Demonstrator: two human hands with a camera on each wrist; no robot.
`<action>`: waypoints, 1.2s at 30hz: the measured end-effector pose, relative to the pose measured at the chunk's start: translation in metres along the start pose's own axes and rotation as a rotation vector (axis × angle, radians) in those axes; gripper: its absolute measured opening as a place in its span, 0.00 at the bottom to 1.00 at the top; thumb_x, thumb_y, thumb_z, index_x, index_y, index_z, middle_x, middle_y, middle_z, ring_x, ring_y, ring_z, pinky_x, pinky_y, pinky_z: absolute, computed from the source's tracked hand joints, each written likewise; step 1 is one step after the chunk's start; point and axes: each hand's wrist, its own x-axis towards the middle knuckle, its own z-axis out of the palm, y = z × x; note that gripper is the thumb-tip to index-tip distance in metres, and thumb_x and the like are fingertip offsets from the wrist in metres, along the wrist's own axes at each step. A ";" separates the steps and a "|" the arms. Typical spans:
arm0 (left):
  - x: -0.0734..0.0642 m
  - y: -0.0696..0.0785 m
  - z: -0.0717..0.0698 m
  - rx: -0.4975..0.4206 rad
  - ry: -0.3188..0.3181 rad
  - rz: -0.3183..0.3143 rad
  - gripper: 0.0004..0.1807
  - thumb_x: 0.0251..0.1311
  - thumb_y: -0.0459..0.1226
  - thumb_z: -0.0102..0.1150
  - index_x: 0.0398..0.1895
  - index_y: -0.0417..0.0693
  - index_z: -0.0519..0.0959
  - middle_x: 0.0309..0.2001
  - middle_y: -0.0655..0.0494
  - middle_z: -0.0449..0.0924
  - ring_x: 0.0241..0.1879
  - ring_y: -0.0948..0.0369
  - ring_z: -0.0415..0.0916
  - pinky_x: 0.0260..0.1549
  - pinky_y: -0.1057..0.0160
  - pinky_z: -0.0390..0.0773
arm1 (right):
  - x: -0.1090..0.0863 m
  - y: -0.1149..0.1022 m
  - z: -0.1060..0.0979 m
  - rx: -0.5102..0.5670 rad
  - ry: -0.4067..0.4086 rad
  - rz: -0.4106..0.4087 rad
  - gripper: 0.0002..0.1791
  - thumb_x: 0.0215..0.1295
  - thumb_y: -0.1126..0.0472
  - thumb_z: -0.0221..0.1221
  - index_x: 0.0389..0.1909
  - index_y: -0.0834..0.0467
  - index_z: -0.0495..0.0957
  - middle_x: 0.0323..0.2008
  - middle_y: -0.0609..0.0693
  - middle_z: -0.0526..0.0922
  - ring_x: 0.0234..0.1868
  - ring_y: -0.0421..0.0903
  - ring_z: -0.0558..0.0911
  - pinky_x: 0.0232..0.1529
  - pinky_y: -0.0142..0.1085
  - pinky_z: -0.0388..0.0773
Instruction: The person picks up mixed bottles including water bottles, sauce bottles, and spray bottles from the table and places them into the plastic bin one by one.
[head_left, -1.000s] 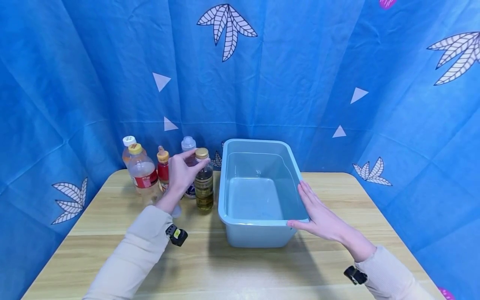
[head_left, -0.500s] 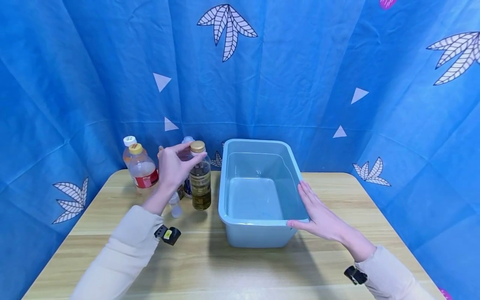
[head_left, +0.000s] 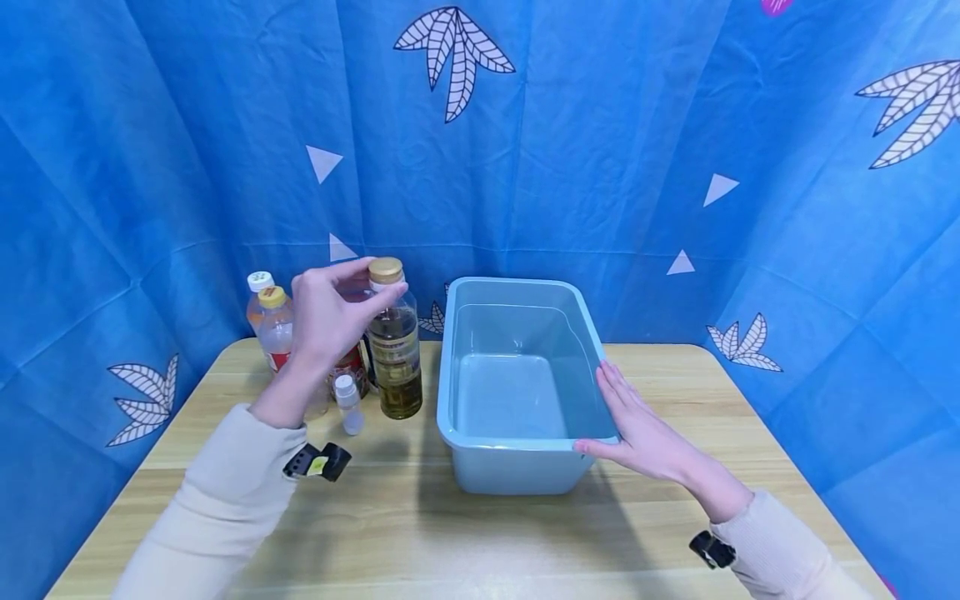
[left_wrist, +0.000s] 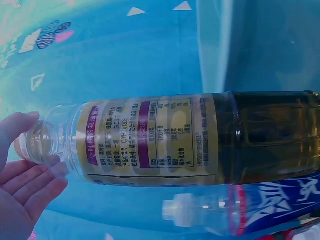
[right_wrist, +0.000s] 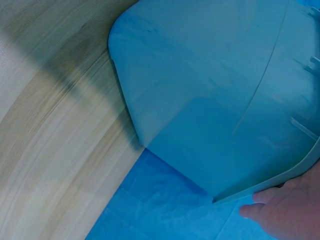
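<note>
My left hand point(head_left: 330, 308) pinches a cooking oil bottle point(head_left: 397, 358) at its neck, just under the gold cap. Thumb and fingers sit on opposite sides of that neck. The bottle hangs upright, left of a light blue plastic bin point(head_left: 517, 467); its yellow label point(left_wrist: 150, 140) and dark liquid fill the left wrist view. At the bin's near right corner lies my right hand point(head_left: 637, 429), fingers straight along the right rim and thumb on the front rim. In the right wrist view the bin's outer wall point(right_wrist: 200, 90) hides most of that hand.
Left of the oil bottle stand a small white-capped bottle point(head_left: 348, 404), a dark jar point(head_left: 351, 367), a yellow-capped bottle point(head_left: 274, 321) and a white-capped one point(head_left: 259, 282). A blue-labelled bottle point(left_wrist: 270, 207) shows beside the oil. Blue curtain point(head_left: 525, 150) surrounds the wooden table point(head_left: 510, 550).
My left hand has gone up and slightly left, and the oil bottle has risen with it. The small bottle and the jar now show more. My right hand and the bin stay put.
</note>
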 end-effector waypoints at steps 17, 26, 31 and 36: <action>0.036 0.031 -0.017 0.039 -0.017 0.086 0.23 0.44 0.49 0.65 0.41 0.44 0.81 0.37 0.53 0.82 0.32 0.63 0.80 0.30 0.68 0.75 | 0.010 -0.005 0.000 -0.027 0.009 0.020 0.56 0.50 0.35 0.56 0.67 0.66 0.41 0.68 0.58 0.37 0.67 0.53 0.38 0.60 0.55 0.48; 0.057 0.050 -0.014 0.022 -0.027 0.126 0.24 0.44 0.50 0.65 0.42 0.45 0.81 0.38 0.53 0.81 0.34 0.63 0.79 0.32 0.66 0.75 | 0.015 -0.005 0.001 -0.049 0.014 0.023 0.55 0.50 0.35 0.55 0.67 0.66 0.41 0.68 0.58 0.37 0.67 0.52 0.37 0.60 0.54 0.49; 0.068 0.058 -0.007 -0.005 -0.037 0.144 0.22 0.45 0.49 0.65 0.41 0.45 0.81 0.37 0.54 0.82 0.33 0.65 0.79 0.32 0.67 0.74 | 0.018 -0.006 0.001 -0.051 0.016 0.027 0.56 0.50 0.34 0.55 0.67 0.66 0.41 0.68 0.58 0.37 0.67 0.52 0.37 0.60 0.54 0.49; 0.078 0.063 0.003 -0.051 -0.056 0.136 0.22 0.45 0.48 0.65 0.41 0.45 0.81 0.37 0.53 0.82 0.33 0.63 0.79 0.34 0.65 0.75 | 0.022 -0.007 0.002 -0.043 0.012 0.032 0.55 0.51 0.35 0.55 0.67 0.66 0.40 0.68 0.58 0.36 0.67 0.52 0.37 0.60 0.54 0.49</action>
